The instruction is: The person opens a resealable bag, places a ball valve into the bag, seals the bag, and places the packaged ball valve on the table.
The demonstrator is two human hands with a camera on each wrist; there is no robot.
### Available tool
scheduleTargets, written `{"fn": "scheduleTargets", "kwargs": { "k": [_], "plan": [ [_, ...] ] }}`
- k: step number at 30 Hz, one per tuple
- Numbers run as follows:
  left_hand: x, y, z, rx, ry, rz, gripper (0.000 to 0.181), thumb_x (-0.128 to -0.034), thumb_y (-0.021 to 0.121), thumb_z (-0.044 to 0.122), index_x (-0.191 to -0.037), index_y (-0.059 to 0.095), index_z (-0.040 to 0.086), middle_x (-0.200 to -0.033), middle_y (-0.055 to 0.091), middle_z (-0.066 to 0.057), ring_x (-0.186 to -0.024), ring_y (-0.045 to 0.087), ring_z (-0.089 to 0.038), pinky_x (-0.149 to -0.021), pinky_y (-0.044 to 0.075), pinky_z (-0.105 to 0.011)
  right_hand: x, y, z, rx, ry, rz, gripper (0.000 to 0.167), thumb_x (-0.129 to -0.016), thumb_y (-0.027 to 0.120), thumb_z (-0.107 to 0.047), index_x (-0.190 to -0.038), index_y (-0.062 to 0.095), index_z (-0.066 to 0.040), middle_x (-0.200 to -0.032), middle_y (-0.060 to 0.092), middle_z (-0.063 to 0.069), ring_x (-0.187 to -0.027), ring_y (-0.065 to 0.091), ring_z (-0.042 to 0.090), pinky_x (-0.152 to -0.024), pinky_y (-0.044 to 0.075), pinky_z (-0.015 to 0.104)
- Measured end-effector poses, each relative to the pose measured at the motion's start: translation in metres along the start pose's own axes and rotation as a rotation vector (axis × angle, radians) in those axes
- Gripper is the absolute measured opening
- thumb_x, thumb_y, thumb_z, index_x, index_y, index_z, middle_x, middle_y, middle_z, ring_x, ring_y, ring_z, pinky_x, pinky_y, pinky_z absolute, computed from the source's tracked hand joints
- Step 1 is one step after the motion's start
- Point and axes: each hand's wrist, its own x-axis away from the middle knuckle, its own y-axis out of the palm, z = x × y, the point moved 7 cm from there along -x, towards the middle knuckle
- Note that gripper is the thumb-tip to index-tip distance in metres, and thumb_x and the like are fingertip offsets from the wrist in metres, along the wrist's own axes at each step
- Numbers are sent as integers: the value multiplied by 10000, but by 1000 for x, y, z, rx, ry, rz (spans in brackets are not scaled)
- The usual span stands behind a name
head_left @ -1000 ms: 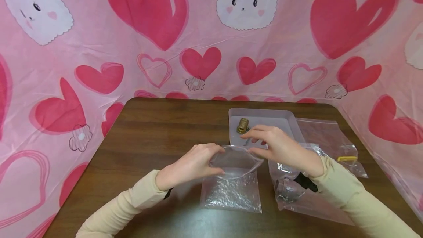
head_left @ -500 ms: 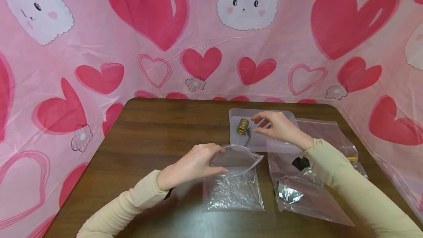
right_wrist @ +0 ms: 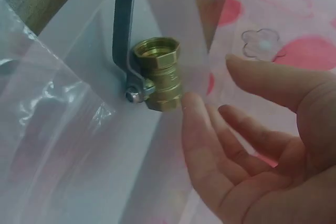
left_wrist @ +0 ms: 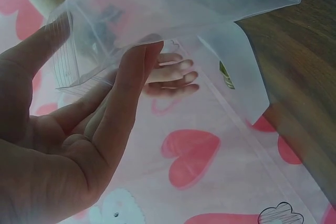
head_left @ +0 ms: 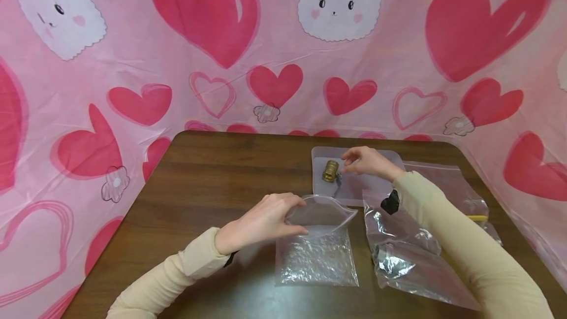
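A brass ball valve (right_wrist: 160, 80) with a grey lever handle (right_wrist: 123, 24) sits in the translucent shallow tray (head_left: 320, 154). My right hand (head_left: 364, 161) is over the tray just right of the valve. Its thumb and fingers are spread apart with nothing between them, and in the right wrist view the fingertips are very near the valve's body. My left hand (head_left: 266, 223) holds a clear zip bag (head_left: 316, 260) by the left side of its mouth, thumb and fingers bent at the rim. The mouth gapes, and the lower part lies flat on the table.
Right of the zip bag lie other clear bags; one (head_left: 425, 274) has a grey metallic-looking thing inside, blurred by plastic. Another bag (head_left: 436, 176), by a yellow strip (head_left: 477, 218), lies farther right. A pink heart-print cloth (head_left: 274, 23) hangs behind the wooden table (head_left: 212, 171).
My right hand has left the zip bag's mouth and moved up and away to beside the valve. My left hand stays at the bag, whose mouth remains apart.
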Motion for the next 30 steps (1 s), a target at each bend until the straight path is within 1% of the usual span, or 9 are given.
{"fn": "scheduleTargets", "kwargs": {
  "k": [2, 6, 10, 15, 18, 20, 24, 27, 30],
  "plan": [
    [0, 1, 0, 3, 2, 0, 529, -761, 856, 362, -1141, 686, 35, -778, 632, -3, -629, 489, -3, -626, 435, -160, -6, 4, 6, -30, 55, -32, 504, -874, 734, -198, -1272, 580, 71, -1129, 675, 191, -914, 664, 176, -797, 584, 314],
    [-1, 3, -1, 20, 12, -5, 529, -763, 856, 350, -1145, 682, 28, -846, 676, -28, -623, 475, -1, -604, 422, -140, -14, 10, 14, -45, 120, -83, 527, -873, 716, -189, -1285, 554, 96, -1135, 658, 192, -933, 652, 177, -829, 585, 338],
    [-1, 3, -2, 29, 21, -7, 520, -767, 855, 342, -1141, 683, 24, -886, 694, -33, -615, 469, 8, -590, 412, -126, -23, 15, 20, -6, 172, -108, 519, -863, 720, -207, -1271, 568, 75, -1146, 661, 176, -917, 632, 166, -835, 576, 336],
    [-2, 3, -1, 29, 21, -12, 516, -769, 852, 349, -1142, 684, 34, -906, 707, -44, -621, 475, 6, -588, 408, -127, -33, 21, 25, 34, 215, -137, 494, -833, 742, -187, -1216, 589, 84, -1073, 664, 143, -819, 604, 125, -787, 575, 314],
    [-2, 5, -2, 33, 19, -17, 514, -771, 850, 353, -1141, 684, 37, -904, 704, -41, -623, 472, 8, -581, 403, -125, -38, 26, 24, 29, 236, -161, 441, -818, 760, -158, -1155, 606, 81, -970, 667, 93, -765, 605, 98, -771, 587, 311],
    [-2, 5, -3, 38, 18, -21, 517, -771, 850, 355, -1142, 684, 35, -897, 699, -34, -621, 467, 10, -572, 400, -124, -40, 30, 23, 18, 247, -189, 352, -817, 763, -140, -1056, 615, 72, -869, 663, 55, -726, 606, 87, -756, 590, 309],
    [-3, 7, -4, 34, 14, -28, 525, -775, 845, 366, -1150, 683, 37, -886, 684, -16, -621, 458, 11, -562, 388, -120, -43, 36, 21, 6, 273, -233, 181, -826, 748, -106, -876, 624, 16, -716, 643, -8, -667, 606, 72, -703, 588, 278],
    [-4, 7, -4, 29, 9, -35, 522, -779, 841, 374, -1159, 682, 52, -899, 682, 1, -629, 461, 12, -567, 389, -117, -45, 38, 22, 3, 288, -239, 128, -830, 735, -82, -854, 653, 13, -687, 652, -11, -649, 611, 73, -666, 583, 256],
    [-4, 7, -4, 27, 5, -43, 520, -783, 837, 378, -1166, 680, 64, -909, 678, 17, -635, 464, 16, -571, 392, -111, -46, 39, 22, 1, 294, -238, 138, -832, 726, -62, -891, 664, 47, -695, 665, 8, -638, 613, 75, -643, 580, 246]
  ]
}}
